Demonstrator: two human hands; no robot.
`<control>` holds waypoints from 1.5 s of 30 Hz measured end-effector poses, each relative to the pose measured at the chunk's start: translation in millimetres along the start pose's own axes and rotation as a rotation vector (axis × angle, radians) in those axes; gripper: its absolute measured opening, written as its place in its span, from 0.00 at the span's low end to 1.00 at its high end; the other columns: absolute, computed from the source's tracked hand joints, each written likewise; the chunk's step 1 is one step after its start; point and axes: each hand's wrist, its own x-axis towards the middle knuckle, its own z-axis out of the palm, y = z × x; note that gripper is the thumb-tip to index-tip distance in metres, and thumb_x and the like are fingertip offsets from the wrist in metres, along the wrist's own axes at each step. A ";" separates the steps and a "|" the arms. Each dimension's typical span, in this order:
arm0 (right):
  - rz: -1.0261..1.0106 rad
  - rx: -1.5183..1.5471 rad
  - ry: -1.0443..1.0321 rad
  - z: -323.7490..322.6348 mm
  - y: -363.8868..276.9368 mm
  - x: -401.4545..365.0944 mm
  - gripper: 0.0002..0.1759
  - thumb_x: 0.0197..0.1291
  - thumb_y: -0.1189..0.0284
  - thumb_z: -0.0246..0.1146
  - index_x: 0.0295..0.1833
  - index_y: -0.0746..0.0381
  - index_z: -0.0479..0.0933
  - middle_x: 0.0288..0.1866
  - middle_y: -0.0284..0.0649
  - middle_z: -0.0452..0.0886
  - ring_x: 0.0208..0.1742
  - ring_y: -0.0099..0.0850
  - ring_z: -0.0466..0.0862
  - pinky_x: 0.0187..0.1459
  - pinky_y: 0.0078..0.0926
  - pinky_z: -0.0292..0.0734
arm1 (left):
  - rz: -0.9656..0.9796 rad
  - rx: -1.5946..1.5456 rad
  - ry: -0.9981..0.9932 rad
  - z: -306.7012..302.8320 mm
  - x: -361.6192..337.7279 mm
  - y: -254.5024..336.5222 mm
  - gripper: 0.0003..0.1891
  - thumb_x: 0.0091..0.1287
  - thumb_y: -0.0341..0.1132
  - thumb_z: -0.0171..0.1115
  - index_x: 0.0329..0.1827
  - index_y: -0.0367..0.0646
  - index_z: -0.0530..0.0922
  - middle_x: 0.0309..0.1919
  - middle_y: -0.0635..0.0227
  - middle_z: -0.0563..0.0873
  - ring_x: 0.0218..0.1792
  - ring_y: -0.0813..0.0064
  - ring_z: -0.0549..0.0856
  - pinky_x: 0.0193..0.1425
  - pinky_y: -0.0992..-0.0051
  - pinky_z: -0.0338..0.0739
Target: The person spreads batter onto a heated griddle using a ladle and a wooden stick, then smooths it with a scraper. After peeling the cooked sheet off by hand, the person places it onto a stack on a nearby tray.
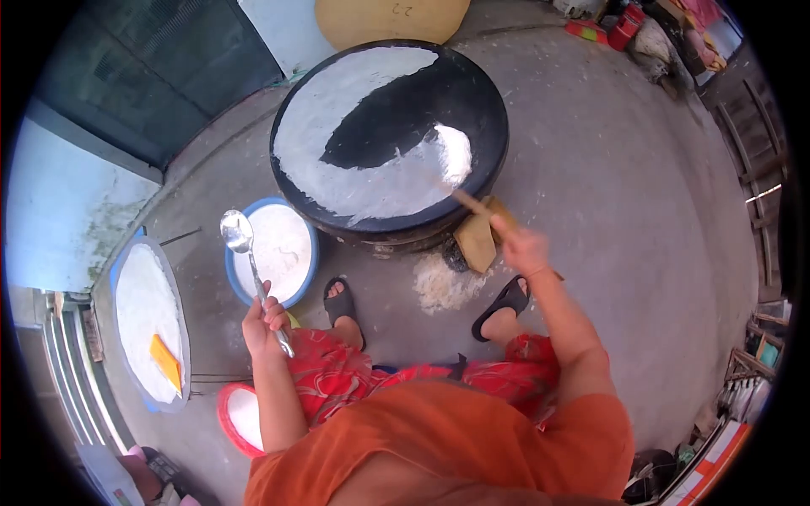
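My left hand (265, 322) is closed around the handle of a large metal spoon (236, 231), its bowl raised above the rim of a blue tub (314, 253). White, batter-like stuff (274, 240) fills the tub. A wooden stick (467, 201) is gripped in my right hand (525, 250), its far end reaching over the near right edge of a big round black griddle (380, 118). The stick's tip is blurred. A thin white layer (316, 110) curves over the griddle's left and near side, with bare black in the middle. A thicker white mound (455, 155) lies at the right.
Left stands an oval tray (184, 337) of white stuff with a yellow scraper (165, 363). A red basin (226, 413) is beside my left leg. Wooden pieces (476, 244) and pale crumbs (443, 287) lie by the griddle's base. A large tan disc (388, 21) stands behind it.
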 end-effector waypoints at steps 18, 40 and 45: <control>0.094 -0.075 0.057 36.0 98.3 158.1 0.29 0.46 0.72 0.58 0.56 0.34 0.72 0.18 0.38 0.73 0.21 0.35 0.76 0.23 0.33 0.72 | 0.026 -0.013 0.117 31.0 25.2 -37.3 0.17 0.71 0.37 0.38 0.54 0.36 0.67 0.23 0.69 0.68 0.16 0.83 0.64 0.15 0.85 0.59; 0.094 -0.191 -0.136 40.9 183.5 216.4 0.29 0.54 0.74 0.52 0.60 0.32 0.66 0.27 0.38 0.74 0.33 0.39 0.79 0.34 0.37 0.74 | 0.003 -0.056 0.101 46.9 45.2 -39.9 0.17 0.70 0.37 0.39 0.56 0.37 0.67 0.22 0.68 0.69 0.16 0.81 0.65 0.16 0.82 0.59; 0.150 -0.153 -0.206 91.2 102.2 334.1 0.25 0.57 0.75 0.48 0.63 0.49 0.64 0.43 0.48 0.74 0.44 0.44 0.78 0.45 0.39 0.74 | -0.012 -0.072 0.106 54.3 45.1 -42.5 0.17 0.70 0.37 0.39 0.56 0.37 0.68 0.20 0.68 0.69 0.16 0.81 0.65 0.15 0.82 0.59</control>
